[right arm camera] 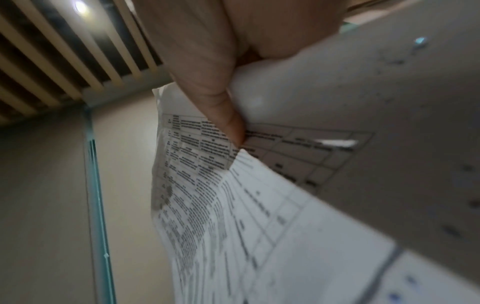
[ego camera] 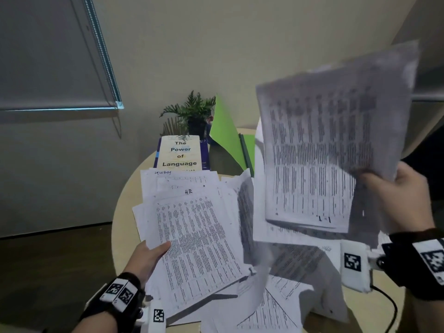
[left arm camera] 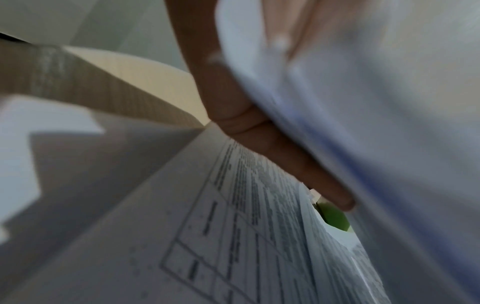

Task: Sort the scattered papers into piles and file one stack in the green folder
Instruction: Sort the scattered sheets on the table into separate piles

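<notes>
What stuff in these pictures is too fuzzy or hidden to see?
- Raised sheets in the right hand: print smeared by motion blur, head view.
- Green folder: inside hidden by those sheets and its own cover; left wrist view shows only a sliver.
- Left hand: fingers under its stack, hidden.
- Book: lower cover hidden under papers.

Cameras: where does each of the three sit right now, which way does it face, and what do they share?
Head: worn high, facing forward and down at the round table, book, plant and green folder; both hands show, left hand, right hand.
Left wrist: under a held sheet, looking along a finger toward the papers.
Right wrist: tilted up toward a slatted ceiling; thumb pinches a raised stack.
Shared: head and left wrist both catch the green folder; head and right wrist, the raised stack.
</notes>
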